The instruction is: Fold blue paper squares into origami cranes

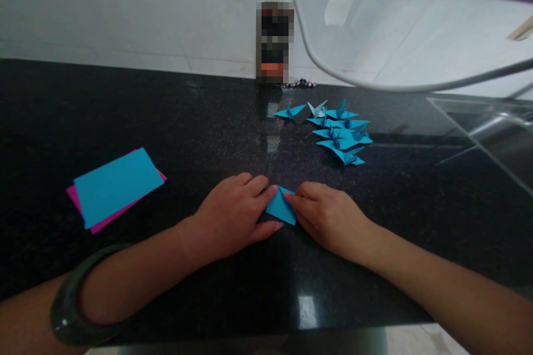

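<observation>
A small piece of folded blue paper (281, 208) lies on the dark counter between my hands. My left hand (235, 211) has its fingers bent and pressed on the paper's left side, with the thumb stretched along the near edge. On the other side, my right hand (328, 216) pinches the paper's right edge, its fingers closed together. The parts of the paper under my fingertips are hidden. Beyond my right hand, several folded blue paper cranes (343, 136) sit in a cluster, with one pale paper crane (317, 109) among them.
To the left, blue paper sheets (120, 186) lie over a pink sheet (100, 226). A blurred-out upright object (275, 41) leans at the wall beside a small beaded item (303, 84). A white cable (353, 79) hangs across the wall. A clear panel (491, 133) is at right.
</observation>
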The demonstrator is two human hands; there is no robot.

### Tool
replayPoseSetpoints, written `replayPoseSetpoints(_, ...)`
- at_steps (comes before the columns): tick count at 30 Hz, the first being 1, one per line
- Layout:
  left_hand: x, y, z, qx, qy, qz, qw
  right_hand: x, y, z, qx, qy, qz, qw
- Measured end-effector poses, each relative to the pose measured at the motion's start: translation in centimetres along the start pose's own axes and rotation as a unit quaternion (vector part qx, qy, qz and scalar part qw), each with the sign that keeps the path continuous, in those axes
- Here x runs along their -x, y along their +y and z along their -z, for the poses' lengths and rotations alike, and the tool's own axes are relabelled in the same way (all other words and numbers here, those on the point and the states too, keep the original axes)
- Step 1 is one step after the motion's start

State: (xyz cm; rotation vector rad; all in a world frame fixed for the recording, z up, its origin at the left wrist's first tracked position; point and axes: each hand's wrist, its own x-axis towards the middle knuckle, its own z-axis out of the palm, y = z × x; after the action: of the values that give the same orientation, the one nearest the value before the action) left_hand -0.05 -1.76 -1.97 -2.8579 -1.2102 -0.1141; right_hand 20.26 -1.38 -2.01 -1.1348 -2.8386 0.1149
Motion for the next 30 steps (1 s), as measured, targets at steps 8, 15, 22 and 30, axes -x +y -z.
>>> replayPoseSetpoints(8, -0.05, -0.03, -0.07, -0.008, 0.003, -0.006, 1.0, -0.12, -0.23, -0.14, 0.056, 0.007, 0.029, 0.998)
replayPoseSetpoints(15, 0.03, -0.06, 0.05, -0.01, -0.003, -0.006, 1.0, -0.19, -0.26, -0.16, 0.063, 0.018, 0.054, 0.996)
replayPoseSetpoints(22, 0.04, -0.01, -0.03, -0.01, -0.007, -0.005, 1.0, -0.2, -0.28, -0.12, 0.033, 0.002, 0.076, 0.997)
replayPoseSetpoints(30, 0.05, -0.03, -0.07, -0.011, -0.009, -0.002, 1.0, 0.23, -0.27, 0.15, 0.02, -0.025, 0.09, 0.995)
